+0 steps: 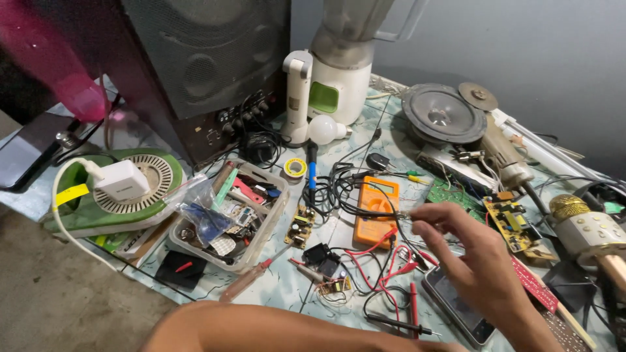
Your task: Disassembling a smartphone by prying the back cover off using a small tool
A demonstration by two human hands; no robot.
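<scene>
A: The right hand (473, 251) has its fingertips (420, 218) pinched together on what looks like a thin wire (365, 210), just right of the orange multimeter (377, 210). The wire runs left across the meter's face.

B: And the left hand?

A: Only a bare forearm (274, 329) crosses the near edge; the hand itself is out of frame, so its grip can't be judged.

B: How should that pinch be handled?

A: I'd say lightly, lifting the wire free of the red and black test leads (391, 261) tangled just below, without dragging the meter or the small circuit board (300, 226) to its left.

B: Anything unclear?

A: What the fingers actually hold is tiny; a bare end or a clip, I can't tell. A phone (456, 303) lies partly under the wrist. The microphone (590, 231) at far right and the blender (345, 65) at the back are cut off.
</scene>
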